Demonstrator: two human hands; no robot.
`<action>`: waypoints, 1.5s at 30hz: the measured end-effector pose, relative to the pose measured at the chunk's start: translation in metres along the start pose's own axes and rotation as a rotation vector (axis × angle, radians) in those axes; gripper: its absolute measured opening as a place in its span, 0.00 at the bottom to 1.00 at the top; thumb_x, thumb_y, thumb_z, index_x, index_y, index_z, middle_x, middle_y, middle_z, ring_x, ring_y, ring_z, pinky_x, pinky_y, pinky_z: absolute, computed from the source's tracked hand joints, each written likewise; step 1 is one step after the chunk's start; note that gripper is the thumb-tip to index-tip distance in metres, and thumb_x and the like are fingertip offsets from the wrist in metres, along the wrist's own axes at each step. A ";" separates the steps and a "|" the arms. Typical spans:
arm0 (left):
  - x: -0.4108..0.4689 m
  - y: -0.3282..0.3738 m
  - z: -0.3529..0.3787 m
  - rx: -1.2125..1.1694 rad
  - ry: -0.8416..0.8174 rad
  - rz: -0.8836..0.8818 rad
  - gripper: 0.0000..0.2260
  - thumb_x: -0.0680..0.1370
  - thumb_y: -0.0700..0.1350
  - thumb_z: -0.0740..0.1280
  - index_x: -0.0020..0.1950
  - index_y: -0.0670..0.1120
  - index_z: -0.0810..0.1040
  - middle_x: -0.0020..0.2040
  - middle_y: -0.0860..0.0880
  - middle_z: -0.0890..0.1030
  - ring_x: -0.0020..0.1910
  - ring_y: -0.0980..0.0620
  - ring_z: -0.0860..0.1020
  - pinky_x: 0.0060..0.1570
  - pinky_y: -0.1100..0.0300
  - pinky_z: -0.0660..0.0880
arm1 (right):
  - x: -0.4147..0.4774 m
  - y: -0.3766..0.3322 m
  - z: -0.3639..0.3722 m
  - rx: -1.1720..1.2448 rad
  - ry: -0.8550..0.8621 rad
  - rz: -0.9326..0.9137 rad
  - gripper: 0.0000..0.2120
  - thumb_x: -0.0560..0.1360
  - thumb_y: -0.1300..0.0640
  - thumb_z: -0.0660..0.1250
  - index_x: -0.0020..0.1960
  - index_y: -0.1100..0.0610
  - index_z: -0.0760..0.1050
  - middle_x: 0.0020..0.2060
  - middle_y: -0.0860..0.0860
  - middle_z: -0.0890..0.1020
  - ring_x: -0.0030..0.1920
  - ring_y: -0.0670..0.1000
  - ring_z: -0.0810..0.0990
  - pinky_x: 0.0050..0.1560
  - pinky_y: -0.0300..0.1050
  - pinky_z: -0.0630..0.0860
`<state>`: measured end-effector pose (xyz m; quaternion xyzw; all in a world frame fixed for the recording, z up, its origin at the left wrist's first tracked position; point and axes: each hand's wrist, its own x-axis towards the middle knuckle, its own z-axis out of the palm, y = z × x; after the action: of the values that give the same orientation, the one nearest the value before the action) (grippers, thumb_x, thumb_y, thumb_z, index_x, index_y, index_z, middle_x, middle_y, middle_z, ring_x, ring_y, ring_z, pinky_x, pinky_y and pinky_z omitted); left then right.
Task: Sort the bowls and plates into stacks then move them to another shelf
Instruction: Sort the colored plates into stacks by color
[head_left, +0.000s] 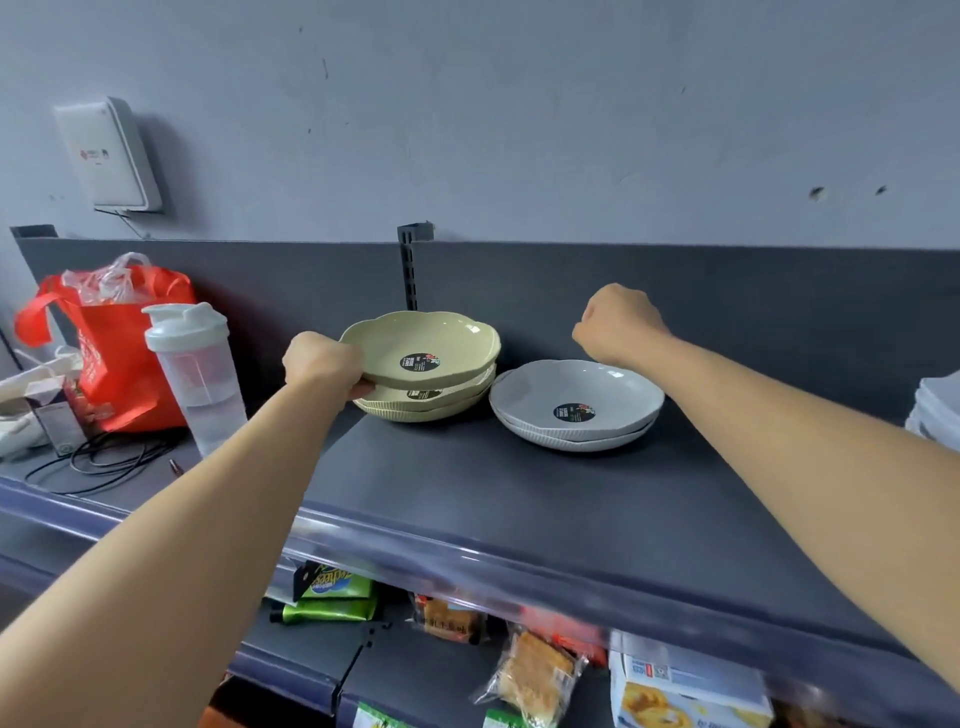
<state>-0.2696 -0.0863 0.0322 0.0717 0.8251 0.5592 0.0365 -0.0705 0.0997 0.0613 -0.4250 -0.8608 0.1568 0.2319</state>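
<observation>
On the dark grey metal shelf (519, 493), against its back panel, stands a stack of pale green scalloped shallow bowls (434, 402). The left hand (322, 364) reaches in from the left of that stack and grips the left rim of the top green bowl (426, 340), fingers curled under the edge. This bowl sits slightly raised over the rest of the stack, so part of the round black sticker on the bowl beneath shows. Just to the right of the green stack, close but not clearly touching, lies a stack of two pale grey ribbed shallow bowls (576, 408), the upper one also bearing a round black sticker. The right hand (618, 322) hangs above the rear rim of that grey stack, to the right of and a little behind the green stack, its fingers curled into a loose fist with nothing in it. Behind the green stack a slotted dark metal upright (410, 265) rises along the back panel. Left of the green stack, near the left forearm, stands a clear plastic shaker bottle with a white flip lid (195, 374); farther left sit a red fabric bag stuffed with clear plastic (124, 353) and a loose black cable (104, 457). Far right of the green stack, at the picture's edge, another pale stack (937, 410) is only partly in view. Below the green stack, on the lower shelf, lie wrapped snack packets (535, 670).
</observation>
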 end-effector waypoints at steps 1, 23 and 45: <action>0.004 -0.001 0.004 0.010 -0.009 -0.005 0.06 0.74 0.34 0.62 0.37 0.39 0.74 0.30 0.42 0.77 0.11 0.48 0.73 0.30 0.55 0.80 | -0.001 -0.002 0.001 0.006 -0.003 -0.009 0.11 0.71 0.66 0.59 0.31 0.58 0.64 0.29 0.53 0.70 0.33 0.57 0.69 0.27 0.42 0.64; -0.099 0.044 0.053 0.330 -0.162 0.672 0.04 0.74 0.38 0.61 0.46 0.41 0.75 0.43 0.43 0.76 0.42 0.43 0.71 0.41 0.55 0.68 | -0.062 0.009 -0.041 -0.190 0.086 -0.190 0.08 0.75 0.62 0.61 0.50 0.63 0.77 0.44 0.56 0.80 0.42 0.59 0.77 0.41 0.48 0.74; -0.559 0.151 0.274 0.322 -0.869 1.231 0.09 0.76 0.42 0.64 0.53 0.40 0.77 0.51 0.44 0.80 0.50 0.43 0.78 0.42 0.58 0.71 | -0.217 0.438 -0.311 -0.484 0.209 0.491 0.12 0.72 0.64 0.66 0.32 0.58 0.68 0.36 0.56 0.76 0.39 0.59 0.76 0.35 0.43 0.69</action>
<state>0.3326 0.1314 0.0587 0.7355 0.6194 0.2732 0.0289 0.4986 0.2058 0.0611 -0.6754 -0.7169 -0.0450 0.1666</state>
